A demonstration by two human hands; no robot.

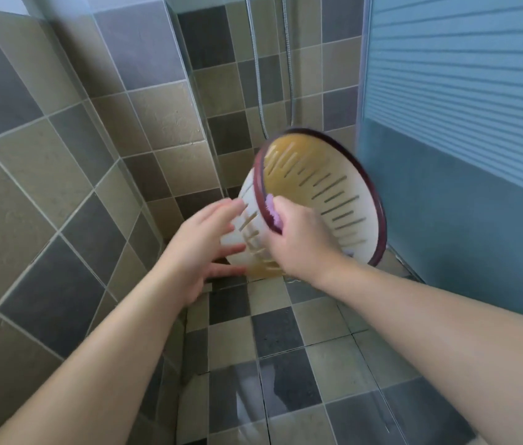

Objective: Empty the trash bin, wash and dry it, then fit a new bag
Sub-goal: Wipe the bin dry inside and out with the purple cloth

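**Slotted bin held tilted over the shower corner**

I see the trash bin (314,200) off the floor, tipped on its side with its dark-rimmed mouth turned toward me and to the right, above the corner of the tiled floor (318,364). My left hand (202,248) lies with straight, spread fingers against the pale slotted wall. My right hand (298,239) curls over the near rim, pinching a purple cloth (272,213) against it.

I judge the bin light, thin plastic, somewhat flexible, and probably slippery if wet. The rim looks the stiffest hold; the slots give fingers purchase.

The bin's base is out of sight, my right fingertips are hidden inside, and motion blur softens both hands. Whether water remains inside, I cannot tell.
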